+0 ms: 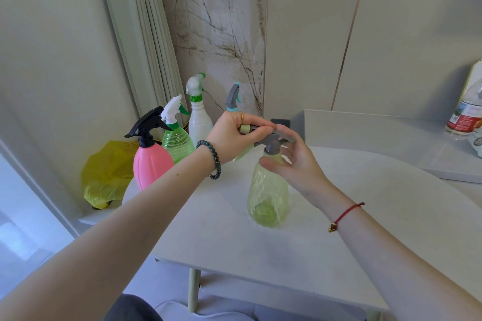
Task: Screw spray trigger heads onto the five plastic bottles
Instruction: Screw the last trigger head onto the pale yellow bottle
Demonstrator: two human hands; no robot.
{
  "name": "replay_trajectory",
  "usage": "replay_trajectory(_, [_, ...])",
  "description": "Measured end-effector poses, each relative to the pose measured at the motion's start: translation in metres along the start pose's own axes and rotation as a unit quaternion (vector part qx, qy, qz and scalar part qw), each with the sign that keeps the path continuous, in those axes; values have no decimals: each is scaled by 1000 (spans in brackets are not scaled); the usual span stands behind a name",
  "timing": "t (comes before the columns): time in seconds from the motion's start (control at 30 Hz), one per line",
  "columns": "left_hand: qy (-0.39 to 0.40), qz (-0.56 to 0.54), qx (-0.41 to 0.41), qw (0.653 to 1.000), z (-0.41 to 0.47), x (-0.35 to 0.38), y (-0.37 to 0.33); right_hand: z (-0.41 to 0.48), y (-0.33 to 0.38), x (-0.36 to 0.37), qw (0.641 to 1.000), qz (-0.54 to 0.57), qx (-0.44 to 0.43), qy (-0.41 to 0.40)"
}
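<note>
A pale yellow-green translucent bottle [268, 195] stands upright on the white table [339, 216], with a grey trigger head [272, 144] on its neck. My left hand [234, 135] pinches the head's top from the left. My right hand [292, 159] is at the neck and collar from the right, fingers spread around it. At the back left stand a pink bottle with a black trigger [151, 161], a green bottle with a white trigger [177, 143], a white bottle with a white and green trigger [199, 117], and a grey trigger head [233, 98] whose bottle is hidden behind my left hand.
A yellow plastic bag [107, 174] lies on a ledge left of the table. A raised white counter [391, 138] runs along the right, with a labelled clear bottle [467, 114] at its far end. A curtain and a marbled wall panel stand behind.
</note>
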State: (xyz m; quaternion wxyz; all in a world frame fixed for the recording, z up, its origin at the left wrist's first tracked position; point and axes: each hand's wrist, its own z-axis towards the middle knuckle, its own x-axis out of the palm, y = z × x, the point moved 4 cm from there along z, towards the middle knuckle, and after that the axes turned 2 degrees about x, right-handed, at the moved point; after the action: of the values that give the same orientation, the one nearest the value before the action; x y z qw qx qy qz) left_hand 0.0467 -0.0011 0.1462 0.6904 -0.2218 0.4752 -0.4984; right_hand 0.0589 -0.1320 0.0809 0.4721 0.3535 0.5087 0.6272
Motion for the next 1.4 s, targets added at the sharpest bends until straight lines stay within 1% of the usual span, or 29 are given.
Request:
replay_trajectory(0.07, [-1, 1, -1, 1000, 0, 0, 1, -2, -2, -4, 999, 43, 6, 13])
replay_trajectory(0.1, [-1, 0, 0, 1000, 1, 0, 2, -1, -2, -7, 999, 40, 2, 1])
replay_trajectory(0.17, [-2, 1, 0, 1000, 1, 0, 1, 1, -2, -9, 999, -5, -8, -39])
replay_trajectory(0.23, [-2, 3, -1, 1000, 1, 0, 1, 4, 0, -6, 998, -40, -7, -49])
replay_trajectory(0.27, [-2, 4, -1, 1000, 1, 0, 0, 4, 1, -3, 998, -48, -8, -35])
replay_trajectory(0.37, [-4, 10, -2, 1000, 1, 0, 0, 4, 0, 1, 998, -26, 4, 50])
replay_trajectory(0.43, [-5, 14, -1, 1000, 1, 0, 1, 4, -2, -2, 997, -31, 25, 63])
replay_trajectory(0.53, [-6, 21, 5, 1000, 2, 0, 1, 6, -2, -7, 997, -79, 22, 14])
replay_trajectory(0.63, [-11, 16, 4, 1000, 2, 1, 1, 6, -4, -7, 995, -93, 17, -32])
replay_trajectory(0.7, [-9, 11, 4, 1000, 2, 1, 1, 6, -7, -7, 995, -88, 24, -44])
replay_trajectory(0.8, [-7, -11, 0, 1000, 0, 3, 2, 3, -5, -6, 996, -81, 20, -40])
replay_trajectory(0.87, [-26, -44, -19, 999, -4, 4, 9, -1, -5, -5, 995, -86, -8, -52])
replay_trajectory(0.97, [-88, -61, -70, 992, -23, 6, 29, -11, -13, -5, 991, -120, -23, -57])
replay_trajectory(1.03, [-112, -55, -99, 987, -44, 10, 47, -19, -29, -6, 991, -133, 7, -13])
replay_trajectory(1.13, [-124, -46, -159, 978, -76, 23, 75, -36, -60, -9, 986, -128, 60, 90])
replay_trajectory(1.2, [-109, -41, -210, 971, -95, 35, 91, -46, -77, -11, 981, -142, 76, 112])
replay_trajectory(1.27, [-71, -38, -237, 968, -111, 50, 102, -50, -85, -11, 980, -169, 74, 72])
replay_trajectory(1.33, [-34, -37, -240, 969, -120, 60, 107, -49, -88, -6, 976, -209, 59, 19])
replay_trajectory(1.4, [-19, -58, -240, 969, -119, 64, 110, -45, -91, 6, 975, -217, 48, 8])
